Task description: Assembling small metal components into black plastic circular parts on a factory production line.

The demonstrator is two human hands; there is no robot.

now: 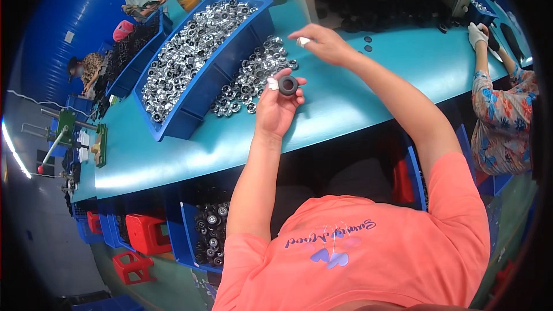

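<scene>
My left hand [276, 109] is palm up, with its fingers and thumb around a small black rubber tyre [288, 85]. White tape wraps one of its digits. Just beyond it, a loose heap of shiny chrome wheel hubs [262, 66] lies on the teal table. My right hand [325, 44] hovers to the right of that heap, fingers stretched to the left and a bit of white tape on one. Nothing shows in it, though its underside is hidden.
A blue bin [204, 89] full of chrome hubs stands left on the table [340, 115]. Black parts lie piled at the back [380, 14]. Left is a green hand press [66, 126]. Other people work at far left and right; a gloved hand [477, 34] shows right. Below stand red stools [147, 233].
</scene>
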